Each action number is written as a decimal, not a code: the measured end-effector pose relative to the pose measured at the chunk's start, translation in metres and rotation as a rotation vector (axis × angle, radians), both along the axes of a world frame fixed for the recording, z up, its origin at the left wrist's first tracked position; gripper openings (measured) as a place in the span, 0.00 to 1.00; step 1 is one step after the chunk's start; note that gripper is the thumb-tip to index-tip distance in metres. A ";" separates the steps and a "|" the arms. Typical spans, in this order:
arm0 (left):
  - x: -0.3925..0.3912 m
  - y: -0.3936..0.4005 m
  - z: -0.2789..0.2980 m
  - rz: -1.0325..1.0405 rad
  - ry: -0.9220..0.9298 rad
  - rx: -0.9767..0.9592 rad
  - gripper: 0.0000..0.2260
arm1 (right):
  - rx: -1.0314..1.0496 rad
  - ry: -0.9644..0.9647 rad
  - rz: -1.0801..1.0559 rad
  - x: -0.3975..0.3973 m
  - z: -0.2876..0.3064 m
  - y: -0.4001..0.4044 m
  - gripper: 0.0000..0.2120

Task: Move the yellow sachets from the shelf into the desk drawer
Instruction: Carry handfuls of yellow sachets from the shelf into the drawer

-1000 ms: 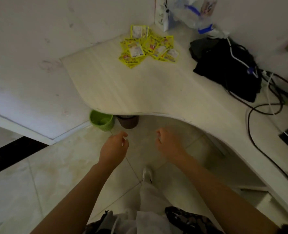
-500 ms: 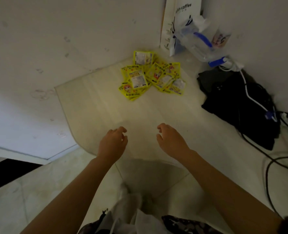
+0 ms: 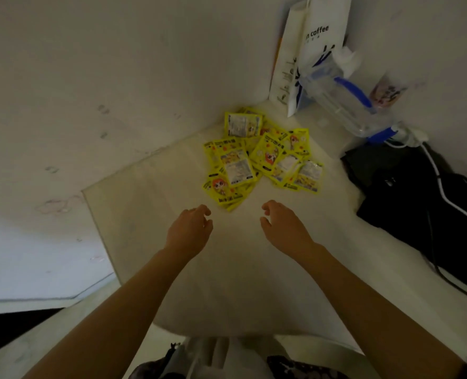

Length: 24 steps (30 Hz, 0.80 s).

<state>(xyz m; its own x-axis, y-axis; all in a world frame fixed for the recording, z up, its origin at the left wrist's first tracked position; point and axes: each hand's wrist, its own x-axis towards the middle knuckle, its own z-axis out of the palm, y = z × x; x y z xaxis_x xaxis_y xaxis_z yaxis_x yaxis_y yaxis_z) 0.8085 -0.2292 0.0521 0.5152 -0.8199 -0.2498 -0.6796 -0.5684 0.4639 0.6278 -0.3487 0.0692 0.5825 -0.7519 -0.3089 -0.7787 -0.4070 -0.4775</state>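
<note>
A loose pile of several yellow sachets (image 3: pixel 259 157) lies on the pale wooden shelf (image 3: pixel 150 214), in the corner against the wall. My left hand (image 3: pixel 189 231) hovers just short of the pile's near edge, fingers loosely curled and holding nothing. My right hand (image 3: pixel 283 227) hangs beside it, a little to the right, fingers also relaxed and empty. Neither hand touches a sachet. No drawer is in view.
A white paper coffee bag (image 3: pixel 311 50) stands in the corner behind the pile. A clear plastic jug with blue handle (image 3: pixel 344 102) lies to its right. A black bag with cables (image 3: pixel 423 203) covers the right side. White walls close in left and behind.
Both hands have moved forward from over the floor to above the shelf, close to the sachets. The view has come nearer to the corner.
</note>
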 end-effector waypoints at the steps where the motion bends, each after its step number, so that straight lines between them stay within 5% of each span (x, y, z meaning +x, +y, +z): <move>1: 0.006 -0.008 -0.003 0.018 0.042 0.003 0.11 | 0.010 0.007 -0.012 0.007 -0.001 -0.005 0.16; 15: 0.025 -0.103 -0.037 0.500 0.403 0.013 0.20 | 0.124 0.014 -0.020 0.085 -0.025 -0.101 0.19; 24: 0.015 -0.130 -0.049 0.668 0.363 0.057 0.30 | 0.173 0.018 -0.120 0.128 -0.051 -0.131 0.33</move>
